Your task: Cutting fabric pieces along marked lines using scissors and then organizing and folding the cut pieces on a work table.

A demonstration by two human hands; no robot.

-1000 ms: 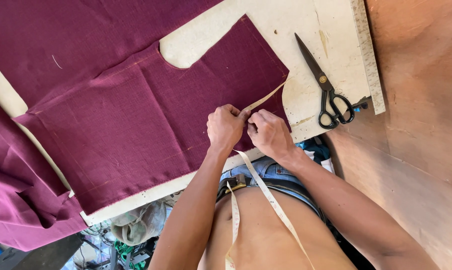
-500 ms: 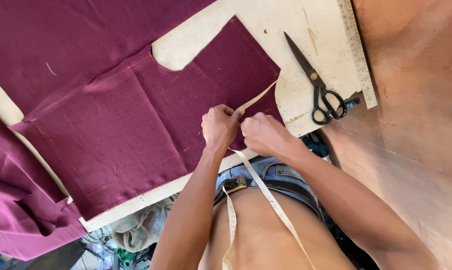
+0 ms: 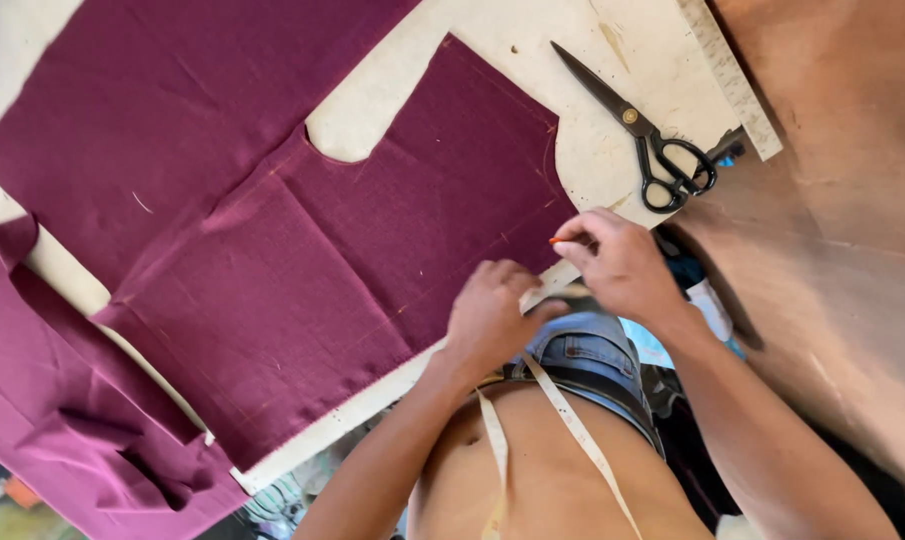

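Note:
A cut piece of maroon fabric [image 3: 372,260] lies flat on a pale wooden table [image 3: 512,60]. My left hand [image 3: 490,315] rests curled at the fabric's near edge and pinches a cream tape measure [image 3: 572,430] that hangs around my neck. My right hand [image 3: 624,262] is just to the right, at the fabric's near right corner. It pinches a small orange marking piece [image 3: 554,240] whose tip touches the cloth there.
Black scissors [image 3: 644,140] lie on the table's right part, beside a wooden ruler [image 3: 734,82] along the edge. More maroon cloth [image 3: 82,420] hangs off the left end. A brown floor [image 3: 842,250] lies to the right.
The tape measure no longer stretches across the fabric's corner. My right hand has moved up and right to the cloth's edge and now shows the orange piece; my left hand dropped toward the table edge.

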